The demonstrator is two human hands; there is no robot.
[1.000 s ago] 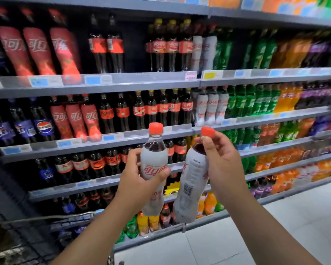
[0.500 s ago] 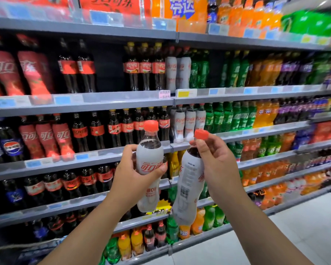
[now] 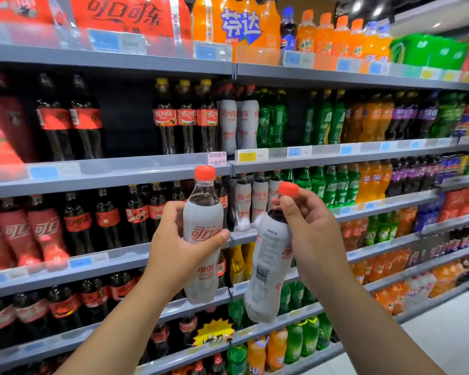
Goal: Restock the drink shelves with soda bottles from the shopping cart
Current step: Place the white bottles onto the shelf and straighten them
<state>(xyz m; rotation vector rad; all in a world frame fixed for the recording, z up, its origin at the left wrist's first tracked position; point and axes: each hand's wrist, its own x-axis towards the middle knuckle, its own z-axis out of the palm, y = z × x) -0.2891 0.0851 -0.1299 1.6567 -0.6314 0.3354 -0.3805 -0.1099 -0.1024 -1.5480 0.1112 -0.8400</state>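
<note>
Yellow starburst tag (image 3: 213, 332), price labels (image 3: 44, 172), floor (image 3: 431, 347) (lower right)

The left hand (image 3: 179, 247) and right hand (image 3: 312, 239) are bare with short nails, and the left forearm (image 3: 114, 328) and right forearm (image 3: 368, 326) are bare.

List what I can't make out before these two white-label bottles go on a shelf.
- Shopping cart: outside the head view's frame.
- Price tags: head view, blurred, unreadable.
- Front label of the right bottle: head view, turned away, partly under the right hand.
- Free room behind the shelved white-label bottles: head view, hidden by the front row and the left bottle in the left hand.
</note>
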